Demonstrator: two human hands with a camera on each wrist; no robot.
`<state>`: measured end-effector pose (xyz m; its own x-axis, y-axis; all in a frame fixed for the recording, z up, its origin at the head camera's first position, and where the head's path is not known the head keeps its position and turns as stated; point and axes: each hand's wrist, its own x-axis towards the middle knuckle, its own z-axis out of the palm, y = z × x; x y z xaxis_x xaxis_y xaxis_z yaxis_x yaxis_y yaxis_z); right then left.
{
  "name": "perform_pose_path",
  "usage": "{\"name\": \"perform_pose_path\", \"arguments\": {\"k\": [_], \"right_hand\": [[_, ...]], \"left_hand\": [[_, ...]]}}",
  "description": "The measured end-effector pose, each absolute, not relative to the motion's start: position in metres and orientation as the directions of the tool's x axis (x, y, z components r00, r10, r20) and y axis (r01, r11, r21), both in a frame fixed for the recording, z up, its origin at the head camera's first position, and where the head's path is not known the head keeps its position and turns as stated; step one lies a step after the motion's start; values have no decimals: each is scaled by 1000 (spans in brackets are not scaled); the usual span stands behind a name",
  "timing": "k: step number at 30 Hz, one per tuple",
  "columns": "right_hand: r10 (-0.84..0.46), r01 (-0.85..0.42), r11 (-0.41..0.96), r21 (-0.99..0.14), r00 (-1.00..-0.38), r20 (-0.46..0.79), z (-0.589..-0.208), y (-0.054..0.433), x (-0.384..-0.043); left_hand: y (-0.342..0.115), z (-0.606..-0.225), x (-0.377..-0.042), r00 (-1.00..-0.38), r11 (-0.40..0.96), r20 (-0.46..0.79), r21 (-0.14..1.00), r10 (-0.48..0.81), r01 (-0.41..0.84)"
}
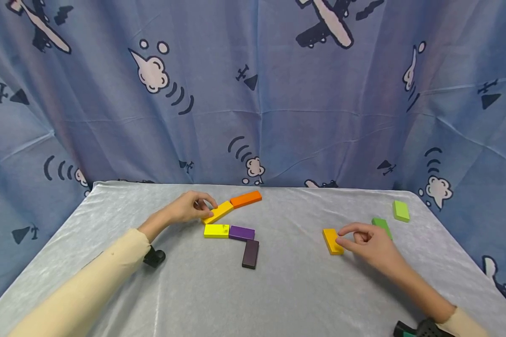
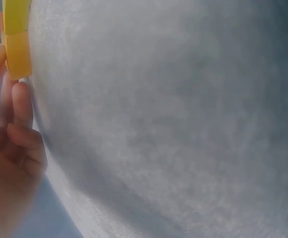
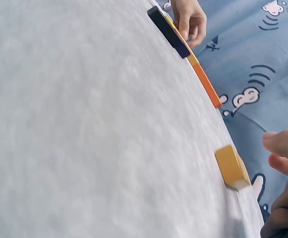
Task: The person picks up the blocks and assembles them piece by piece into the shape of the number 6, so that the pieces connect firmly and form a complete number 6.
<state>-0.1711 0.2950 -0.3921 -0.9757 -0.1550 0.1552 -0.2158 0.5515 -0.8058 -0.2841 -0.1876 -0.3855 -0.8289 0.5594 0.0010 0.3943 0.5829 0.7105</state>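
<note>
With thumb and index finger my left hand (image 1: 189, 207) grips the near end of a golden-yellow block (image 1: 220, 212), which lies slanted on the cloth. An orange block (image 1: 246, 199) continues from its far end. Just below lie a bright yellow block (image 1: 217, 231) and a purple block (image 1: 241, 233), end to end, and a dark brown block (image 1: 250, 254) extends toward me from the purple one. Over on the right, a second golden-yellow block (image 3: 231, 167) sits beside my right hand (image 1: 373, 245). That hand's thumb and index are parted, holding nothing; the right wrist view shows a gap to the block.
Beyond my right hand are a green block (image 1: 381, 227), partly hidden by the hand, and a light green block (image 1: 401, 211) near the table's right edge. Pale grey cloth (image 1: 194, 299) covers the table. A blue patterned curtain (image 1: 219, 93) hangs behind it.
</note>
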Motion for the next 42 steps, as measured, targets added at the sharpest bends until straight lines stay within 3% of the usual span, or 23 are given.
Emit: {"name": "perform_pose_path", "arguments": {"k": [7, 16, 42], "right_hand": [[-117, -216, 632, -744, -976, 184, -393, 311, -172], [-120, -230, 632, -740, -972, 200, -395, 322, -170], [6, -107, 703, -703, -988, 156, -391, 378, -177]], "left_hand": [[-187, -386, -284, -830, 581, 9, 710, 558, 399], [-188, -386, -285, -827, 580, 8, 709, 562, 401], [-186, -384, -283, -823, 576, 17, 707, 567, 412]]}}
